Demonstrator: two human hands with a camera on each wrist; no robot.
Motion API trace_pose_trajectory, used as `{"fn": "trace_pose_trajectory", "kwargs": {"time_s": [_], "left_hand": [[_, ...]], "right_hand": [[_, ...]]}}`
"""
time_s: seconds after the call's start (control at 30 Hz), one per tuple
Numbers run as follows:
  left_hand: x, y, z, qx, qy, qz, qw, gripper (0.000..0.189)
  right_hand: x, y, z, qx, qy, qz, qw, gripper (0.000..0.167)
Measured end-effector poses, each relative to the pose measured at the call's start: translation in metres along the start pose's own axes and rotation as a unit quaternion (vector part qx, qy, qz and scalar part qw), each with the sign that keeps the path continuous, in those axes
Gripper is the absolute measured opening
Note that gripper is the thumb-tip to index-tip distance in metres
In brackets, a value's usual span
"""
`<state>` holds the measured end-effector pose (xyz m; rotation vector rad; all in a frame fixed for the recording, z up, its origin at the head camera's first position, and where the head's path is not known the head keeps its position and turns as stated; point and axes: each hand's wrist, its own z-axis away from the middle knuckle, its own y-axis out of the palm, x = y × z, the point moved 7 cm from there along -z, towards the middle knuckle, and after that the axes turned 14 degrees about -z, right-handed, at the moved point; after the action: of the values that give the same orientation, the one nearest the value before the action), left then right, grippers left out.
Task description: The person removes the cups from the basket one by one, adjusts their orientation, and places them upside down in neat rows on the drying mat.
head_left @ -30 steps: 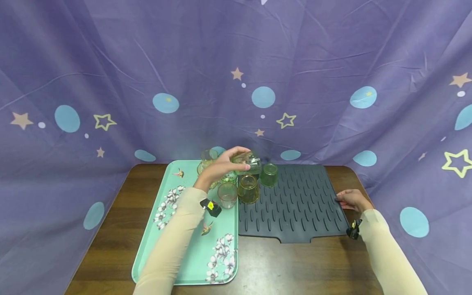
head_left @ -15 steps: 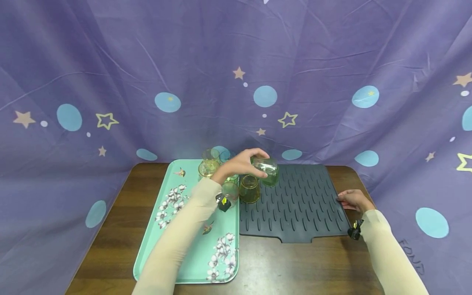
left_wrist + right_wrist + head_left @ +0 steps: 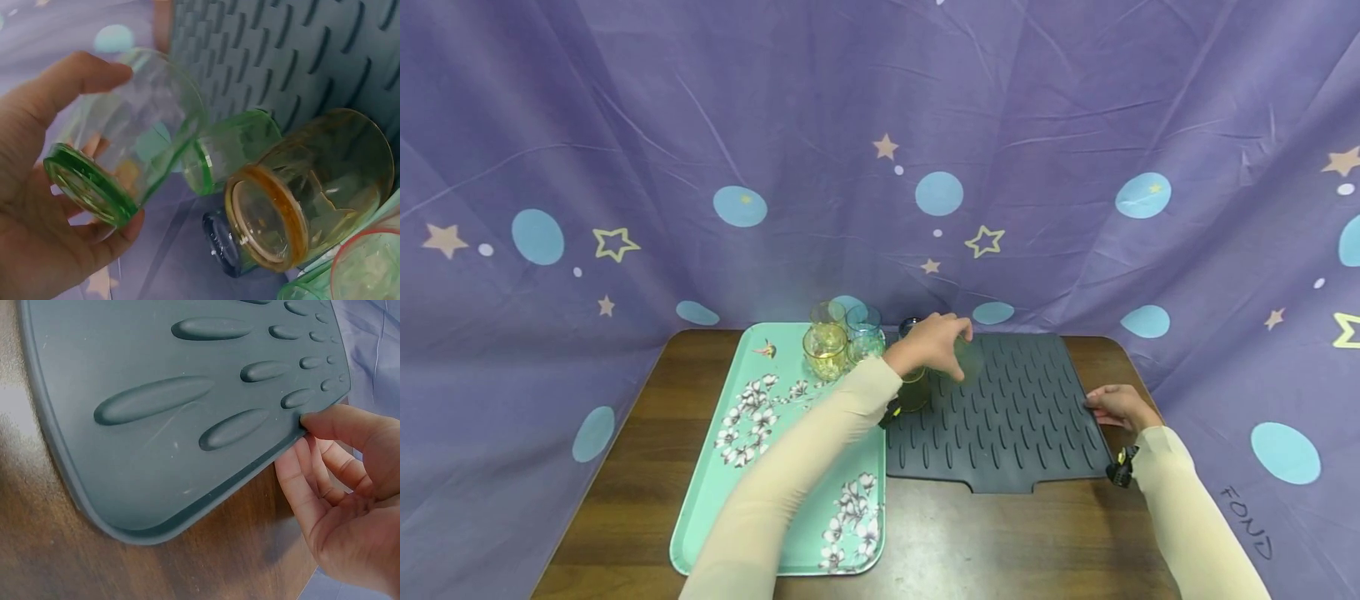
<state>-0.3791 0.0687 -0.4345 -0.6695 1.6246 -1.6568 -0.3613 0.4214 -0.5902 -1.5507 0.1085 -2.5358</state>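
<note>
My left hand point(image 3: 934, 346) is over the left part of the dark ribbed drying mat point(image 3: 1015, 417). Thumb and fingers curl round a clear glass with a green base point(image 3: 131, 137), held bottom-up. Close beside it, a green glass point(image 3: 240, 150), an amber glass point(image 3: 325, 181) and a dark blue glass point(image 3: 225, 247) stand upside down on the mat. In the head view the hand mostly hides the held glass. My right hand point(image 3: 356, 481) pinches the mat's right edge, thumb on top and fingers below.
Left of the mat lies a mint-green flowered tray point(image 3: 700, 508). On its far right part stand several glasses, among them a yellow glass point(image 3: 827, 350) and a blue glass point(image 3: 863, 321). A purple patterned curtain point(image 3: 820, 100) hangs behind the wooden table point(image 3: 985, 542).
My left hand has carried the green-based glass rightward from the tray side, past the amber glass, and lowered over the mat. My right hand has stayed on the mat's edge.
</note>
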Motion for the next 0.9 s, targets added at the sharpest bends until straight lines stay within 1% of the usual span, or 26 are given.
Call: {"fn": "trace_pose_trajectory", "kwargs": {"time_s": [0.07,0.17,0.3,0.37,0.5,0.6,0.7,0.8,0.9], "left_hand": [[-0.003,0.007,-0.005,0.015,-0.015,-0.046,0.9987,0.055],[-0.007,0.017,-0.011,0.033,-0.034,-0.093,0.9946,0.052],[-0.009,0.026,-0.021,0.039,-0.063,-0.135,0.9882,0.052],[-0.01,0.031,-0.026,0.042,-0.081,-0.153,0.984,0.056],[-0.014,0.041,-0.034,0.063,-0.115,-0.174,0.9759,0.061],[-0.017,0.047,-0.038,0.085,-0.133,-0.188,0.9694,0.057],[-0.02,0.052,-0.04,0.105,-0.137,-0.204,0.9635,0.056],[-0.022,0.056,-0.041,0.116,-0.139,-0.22,0.9587,0.057],[-0.023,0.06,-0.042,0.12,-0.144,-0.232,0.9544,0.06]], "right_hand": [[0.0,0.0,-0.001,0.001,0.0,-0.003,1.0,0.01],[-0.001,0.0,-0.002,0.0,0.0,-0.008,1.0,0.01],[-0.002,-0.001,-0.003,-0.001,0.001,-0.012,0.9999,0.01],[-0.002,-0.002,-0.003,-0.002,0.002,-0.013,0.9999,0.009],[-0.002,-0.001,-0.002,0.004,0.001,-0.014,0.9999,0.01],[-0.001,0.001,-0.001,0.006,0.0,-0.015,0.9999,0.01],[-0.001,0.001,0.0,0.008,0.0,-0.017,0.9998,0.01],[-0.001,0.002,0.0,0.007,0.0,-0.019,0.9998,0.011],[-0.002,0.002,-0.001,0.009,-0.001,-0.016,0.9998,0.011]]}}
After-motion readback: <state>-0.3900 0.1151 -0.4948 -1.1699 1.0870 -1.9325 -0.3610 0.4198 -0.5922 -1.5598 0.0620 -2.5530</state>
